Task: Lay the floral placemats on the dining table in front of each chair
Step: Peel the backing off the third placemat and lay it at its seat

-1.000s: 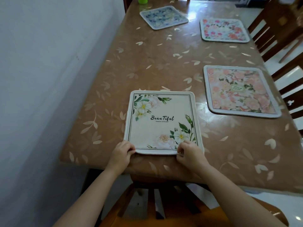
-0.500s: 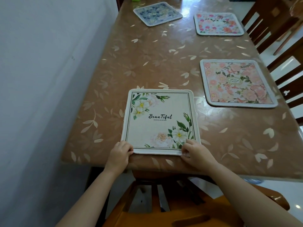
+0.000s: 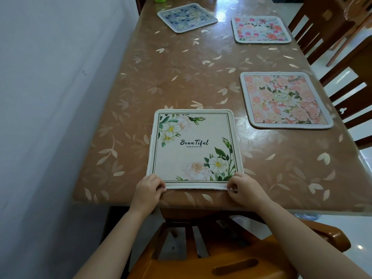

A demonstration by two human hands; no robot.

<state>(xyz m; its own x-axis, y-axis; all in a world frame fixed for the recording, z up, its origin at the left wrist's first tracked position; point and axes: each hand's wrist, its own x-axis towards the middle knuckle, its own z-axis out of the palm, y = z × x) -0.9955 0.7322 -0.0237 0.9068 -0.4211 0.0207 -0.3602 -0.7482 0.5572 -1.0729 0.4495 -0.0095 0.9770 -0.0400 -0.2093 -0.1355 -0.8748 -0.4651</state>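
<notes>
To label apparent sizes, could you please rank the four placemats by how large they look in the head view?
Largest: cream Beautiful placemat, nearest the camera.
Next: pink peony placemat.
Smallest: far multicoloured placemat and blue placemat, which look alike, so they are unranked.
Nearness drives this order; true sizes may match.

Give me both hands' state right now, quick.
Left hand: pinching the cream placemat at its near-left corner.
Right hand: pinching its near-right corner.
</notes>
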